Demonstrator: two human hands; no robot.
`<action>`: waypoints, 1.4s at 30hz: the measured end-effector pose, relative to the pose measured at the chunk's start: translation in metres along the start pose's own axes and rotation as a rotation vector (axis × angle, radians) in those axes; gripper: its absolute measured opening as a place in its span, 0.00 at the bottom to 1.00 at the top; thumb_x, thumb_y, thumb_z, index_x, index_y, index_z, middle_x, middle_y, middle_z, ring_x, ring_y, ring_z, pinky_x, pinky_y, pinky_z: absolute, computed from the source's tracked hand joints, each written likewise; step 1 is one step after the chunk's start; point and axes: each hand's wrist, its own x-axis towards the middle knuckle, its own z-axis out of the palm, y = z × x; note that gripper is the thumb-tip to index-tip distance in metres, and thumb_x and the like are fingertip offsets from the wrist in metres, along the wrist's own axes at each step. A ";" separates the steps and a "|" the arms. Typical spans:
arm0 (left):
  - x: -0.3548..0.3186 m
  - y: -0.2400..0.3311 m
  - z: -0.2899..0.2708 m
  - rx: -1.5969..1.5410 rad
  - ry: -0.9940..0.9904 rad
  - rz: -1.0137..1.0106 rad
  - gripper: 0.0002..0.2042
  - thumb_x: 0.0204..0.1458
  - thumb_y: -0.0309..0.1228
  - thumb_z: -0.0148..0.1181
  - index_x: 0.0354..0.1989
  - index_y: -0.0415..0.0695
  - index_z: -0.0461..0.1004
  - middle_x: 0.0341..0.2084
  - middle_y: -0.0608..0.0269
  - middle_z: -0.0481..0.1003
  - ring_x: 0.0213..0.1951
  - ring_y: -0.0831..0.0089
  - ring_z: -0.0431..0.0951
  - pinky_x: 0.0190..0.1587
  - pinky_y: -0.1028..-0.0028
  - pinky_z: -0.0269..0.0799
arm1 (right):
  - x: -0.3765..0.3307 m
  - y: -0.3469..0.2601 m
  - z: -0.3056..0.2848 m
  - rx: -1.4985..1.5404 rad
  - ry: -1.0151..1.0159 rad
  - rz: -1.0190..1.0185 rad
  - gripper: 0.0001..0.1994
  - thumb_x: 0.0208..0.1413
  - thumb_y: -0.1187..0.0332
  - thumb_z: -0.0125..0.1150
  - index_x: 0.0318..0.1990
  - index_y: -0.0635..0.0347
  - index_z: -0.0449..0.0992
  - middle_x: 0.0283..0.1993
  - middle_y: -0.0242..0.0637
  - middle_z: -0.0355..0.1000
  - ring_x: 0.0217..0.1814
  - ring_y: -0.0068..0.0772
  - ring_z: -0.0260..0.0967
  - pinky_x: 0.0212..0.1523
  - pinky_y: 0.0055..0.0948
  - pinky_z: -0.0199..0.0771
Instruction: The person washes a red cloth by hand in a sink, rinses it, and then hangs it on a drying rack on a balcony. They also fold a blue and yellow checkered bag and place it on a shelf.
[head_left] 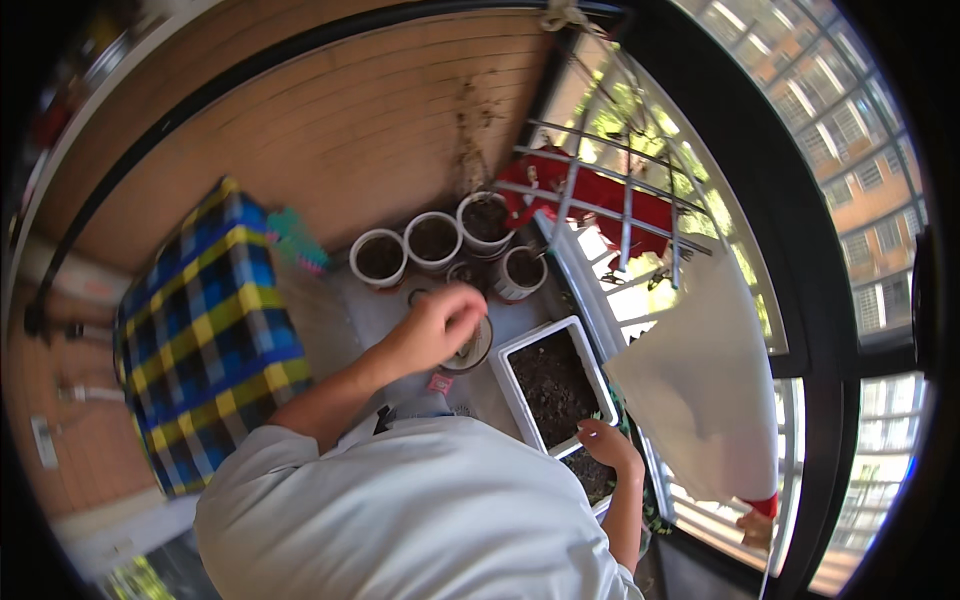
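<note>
My left hand [445, 325] hangs over the middle of the grey surface, its fingers curled in; whatever they hold, if anything, is hidden. Partly behind it is a round container [487, 345] with something pale inside. My right hand [612, 447] is at the near right corner of a white foam box [515, 385] filled with dark soil [552, 385]. Its fingers are drawn together by the rim, and I cannot make out what is between them. A second box with soil [592, 475] lies partly under this hand.
Several white pots of soil [433, 240] stand along the far wall, one with a dry plant [470, 140]. A plaid-covered piece [215, 340] is on the left, beside a teal object [295, 240]. At the right, a metal rack [625, 200] with red cloth and a pale sheet [700, 380] hang by the window.
</note>
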 end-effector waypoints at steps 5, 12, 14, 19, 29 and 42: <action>-0.146 -0.007 0.017 0.670 -0.687 -0.565 0.12 0.46 0.32 0.53 0.39 0.44 0.70 0.36 0.56 0.72 0.41 0.57 0.71 0.43 0.63 0.66 | -0.016 0.004 -0.008 -0.130 0.047 -0.184 0.15 0.50 0.66 0.53 0.45 0.59 0.70 0.36 0.45 0.72 0.38 0.43 0.71 0.38 0.34 0.70; -0.299 0.038 0.101 0.676 -0.293 -0.785 0.16 0.47 0.35 0.52 0.45 0.47 0.67 0.40 0.54 0.71 0.43 0.57 0.70 0.44 0.63 0.66 | -0.017 0.034 0.016 -0.383 -0.079 -0.488 0.14 0.49 0.67 0.54 0.44 0.62 0.70 0.36 0.46 0.73 0.37 0.41 0.71 0.38 0.33 0.71; -0.336 0.062 0.124 0.599 -0.368 -0.989 0.16 0.47 0.35 0.52 0.46 0.47 0.67 0.39 0.54 0.71 0.43 0.58 0.70 0.44 0.63 0.66 | -0.023 0.028 0.023 -0.436 -0.139 -0.552 0.15 0.49 0.68 0.54 0.44 0.63 0.70 0.36 0.46 0.73 0.37 0.40 0.72 0.38 0.31 0.71; -0.402 0.092 0.150 0.500 -0.147 -1.019 0.18 0.48 0.38 0.52 0.48 0.48 0.66 0.38 0.54 0.71 0.43 0.57 0.70 0.43 0.61 0.66 | -0.033 -0.002 0.050 -0.421 -0.234 -0.745 0.10 0.49 0.71 0.54 0.39 0.63 0.72 0.33 0.46 0.73 0.35 0.38 0.72 0.36 0.30 0.71; -0.507 0.138 0.184 0.408 0.157 -1.242 0.18 0.48 0.37 0.51 0.49 0.47 0.65 0.40 0.53 0.71 0.43 0.57 0.69 0.44 0.62 0.65 | -0.053 -0.100 0.131 -0.385 -0.240 -1.207 0.05 0.49 0.74 0.53 0.30 0.67 0.72 0.22 0.40 0.72 0.22 0.29 0.71 0.24 0.25 0.69; -0.680 0.113 0.046 0.426 0.450 -1.111 0.16 0.49 0.35 0.51 0.46 0.46 0.67 0.39 0.55 0.72 0.43 0.57 0.70 0.43 0.65 0.66 | -0.089 -0.328 0.350 -0.521 0.215 -1.711 0.14 0.41 0.76 0.53 0.39 0.60 0.69 0.45 0.43 0.66 0.47 0.43 0.64 0.44 0.39 0.65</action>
